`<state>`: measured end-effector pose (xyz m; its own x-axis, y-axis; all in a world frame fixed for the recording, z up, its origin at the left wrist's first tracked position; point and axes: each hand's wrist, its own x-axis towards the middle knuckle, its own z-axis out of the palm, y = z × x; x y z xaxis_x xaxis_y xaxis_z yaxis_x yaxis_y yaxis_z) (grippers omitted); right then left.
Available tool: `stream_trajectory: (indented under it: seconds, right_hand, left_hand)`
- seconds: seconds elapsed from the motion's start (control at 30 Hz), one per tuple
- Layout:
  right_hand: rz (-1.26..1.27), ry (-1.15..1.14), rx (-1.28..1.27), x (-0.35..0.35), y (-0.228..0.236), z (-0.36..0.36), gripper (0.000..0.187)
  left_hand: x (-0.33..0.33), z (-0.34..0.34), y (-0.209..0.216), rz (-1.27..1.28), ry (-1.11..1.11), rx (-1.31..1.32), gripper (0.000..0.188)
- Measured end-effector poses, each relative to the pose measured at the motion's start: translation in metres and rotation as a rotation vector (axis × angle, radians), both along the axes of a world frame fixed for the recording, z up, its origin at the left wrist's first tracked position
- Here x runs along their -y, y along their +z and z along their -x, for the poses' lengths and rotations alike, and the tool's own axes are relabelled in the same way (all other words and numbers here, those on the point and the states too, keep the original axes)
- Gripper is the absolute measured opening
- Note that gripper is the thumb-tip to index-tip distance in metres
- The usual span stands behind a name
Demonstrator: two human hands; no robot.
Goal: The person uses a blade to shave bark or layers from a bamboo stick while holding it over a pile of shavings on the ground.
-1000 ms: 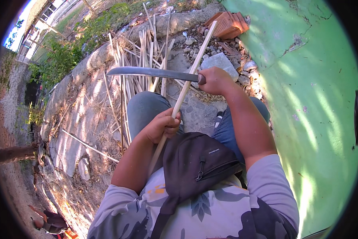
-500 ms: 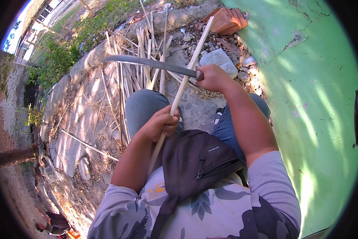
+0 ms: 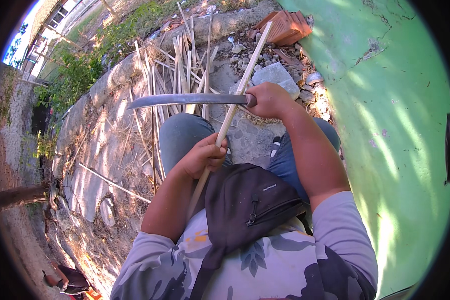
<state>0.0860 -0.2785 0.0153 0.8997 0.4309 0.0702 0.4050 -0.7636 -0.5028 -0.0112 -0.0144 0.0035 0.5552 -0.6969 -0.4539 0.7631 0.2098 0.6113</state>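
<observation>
My right hand (image 3: 271, 100) is closed round the handle of a machete (image 3: 185, 99). Its long grey blade points left, nearly level, and crosses a pale strip of wood or bamboo (image 3: 255, 56) close to the handle. Whether the edge bites into the strip or only rests against it, I cannot tell. Lower down, my left hand (image 3: 205, 156) grips this strip between my knees. The strip slants from near my waist up to the far right, its lower end against my shirt beside a black bag (image 3: 252, 200).
A pile of similar strips (image 3: 182, 65) lies on the ground ahead. Beyond my right hand are a pale stone block (image 3: 276, 77) and orange bricks or tiles (image 3: 287, 27). A cracked green surface (image 3: 395, 125) fills the right side. Another person (image 3: 72, 280) shows at the lower left.
The machete has tilted: its tip has dropped toward me, and the blade has gone from slanting to nearly level. My left hand keeps its grip on the strip, almost unmoved.
</observation>
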Motion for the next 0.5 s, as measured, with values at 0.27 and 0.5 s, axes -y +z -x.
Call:
stream_trajectory:
  seconds: [0.27,0.5]
  right_hand:
    - [0.037,-0.075,-0.104,0.01,-0.028,-0.014,0.017]
    - [-0.051,-0.041,0.017,-0.003,-0.012,-0.004,0.017]
  left_hand:
    - [0.003,-0.005,0.002,-0.008,0.061,-0.023,0.017]
    - [-0.005,-0.003,0.001,0.051,0.08,-0.046,0.019]
